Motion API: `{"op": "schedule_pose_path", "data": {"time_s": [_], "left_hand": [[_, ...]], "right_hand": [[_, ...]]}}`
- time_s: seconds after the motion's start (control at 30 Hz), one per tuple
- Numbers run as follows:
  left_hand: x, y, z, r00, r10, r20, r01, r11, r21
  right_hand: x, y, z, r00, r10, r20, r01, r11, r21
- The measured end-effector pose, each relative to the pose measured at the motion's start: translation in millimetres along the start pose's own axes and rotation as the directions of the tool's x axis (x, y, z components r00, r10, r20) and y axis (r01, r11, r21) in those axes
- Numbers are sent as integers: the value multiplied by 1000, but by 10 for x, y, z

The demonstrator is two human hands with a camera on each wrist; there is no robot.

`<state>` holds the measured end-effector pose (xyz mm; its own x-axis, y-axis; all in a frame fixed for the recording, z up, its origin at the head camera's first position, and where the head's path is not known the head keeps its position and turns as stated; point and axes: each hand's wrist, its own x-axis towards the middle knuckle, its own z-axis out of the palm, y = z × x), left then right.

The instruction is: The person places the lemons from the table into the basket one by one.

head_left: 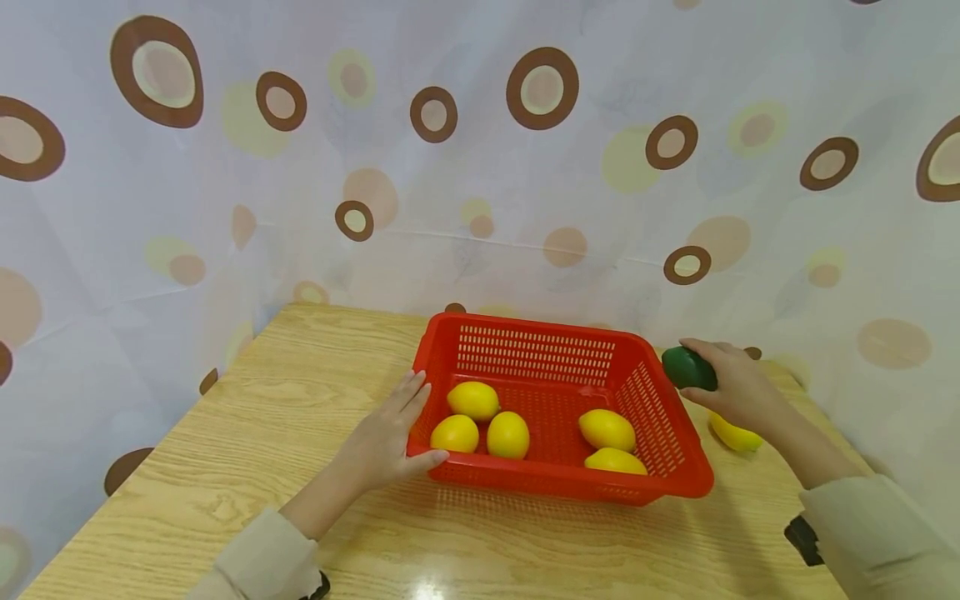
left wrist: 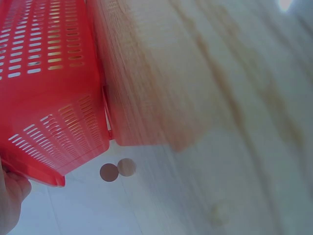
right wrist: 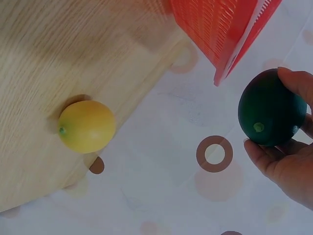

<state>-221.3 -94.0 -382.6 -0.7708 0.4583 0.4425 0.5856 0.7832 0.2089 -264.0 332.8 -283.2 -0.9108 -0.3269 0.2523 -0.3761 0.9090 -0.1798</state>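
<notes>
A red plastic basket [head_left: 555, 483] with slotted walls stands on the table. Several lemons [head_left: 507, 435] lie inside it, grouped at its left and right ends. My left hand [head_left: 390, 429] rests on the basket's near left corner, fingers laid along the left rim and thumb stretched over the front rim. Just outside the right rim, my right hand [head_left: 731, 383] grips a dark green, egg-shaped fruit [right wrist: 269, 107] between thumb and fingers, raised above the table. Below that hand, another lemon [right wrist: 88, 127] sits on the wood beside the basket.
The pale wooden table [head_left: 247, 417] bears the basket near its back edge. Behind it hangs a light curtain [head_left: 465, 183] printed with brown rings and soft dots. The loose lemon lies close to the table's edge.
</notes>
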Motion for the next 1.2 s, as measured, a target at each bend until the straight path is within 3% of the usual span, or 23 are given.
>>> {"op": "schedule_pose_path", "data": {"time_s": [0.5, 1.2], "left_hand": [[2, -5, 16, 1000, 6, -21, -6, 1000, 3], [-10, -7, 10, 1000, -6, -5, 6, 1000, -15]], "right_hand": [[167, -135, -3, 998, -41, 46, 41, 999, 13], [259, -181, 223, 991, -33, 128, 36, 999, -26]]}}
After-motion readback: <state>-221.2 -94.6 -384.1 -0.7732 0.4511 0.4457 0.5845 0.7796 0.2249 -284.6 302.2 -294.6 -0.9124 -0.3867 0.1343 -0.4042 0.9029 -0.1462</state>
